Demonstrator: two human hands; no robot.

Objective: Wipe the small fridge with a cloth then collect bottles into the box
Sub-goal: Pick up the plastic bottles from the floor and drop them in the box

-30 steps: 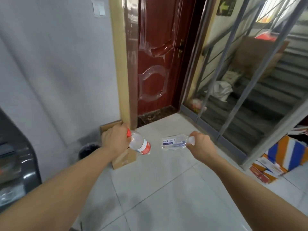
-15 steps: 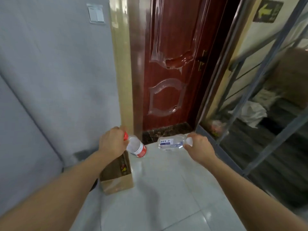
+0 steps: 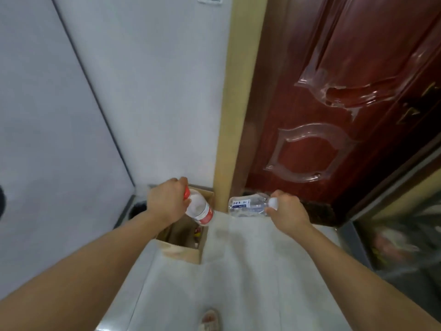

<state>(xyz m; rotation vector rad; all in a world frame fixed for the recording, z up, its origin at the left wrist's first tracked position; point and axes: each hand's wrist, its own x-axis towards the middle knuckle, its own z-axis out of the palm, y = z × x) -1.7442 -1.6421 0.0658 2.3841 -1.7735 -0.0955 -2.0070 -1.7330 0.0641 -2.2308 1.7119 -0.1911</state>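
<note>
We're at the collecting step now, with no fridge or cloth in sight. Our left hand [image 3: 167, 201] has its fingers wrapped round the neck of a red-capped bottle [image 3: 199, 209], which hangs tilted right above the open cardboard box [image 3: 181, 253] on the floor by the wall and the door frame [image 3: 235, 115]. Our right hand [image 3: 287, 210] is closed around the white-capped end of a clear bottle [image 3: 245, 206], lying sideways in the air, off to the right of the box rather than over it. Something red already shows inside the box, too blurred to name. Next, we reckon, the left bottle only needs letting go, while the right one must come left over the opening before it drops.
</note>
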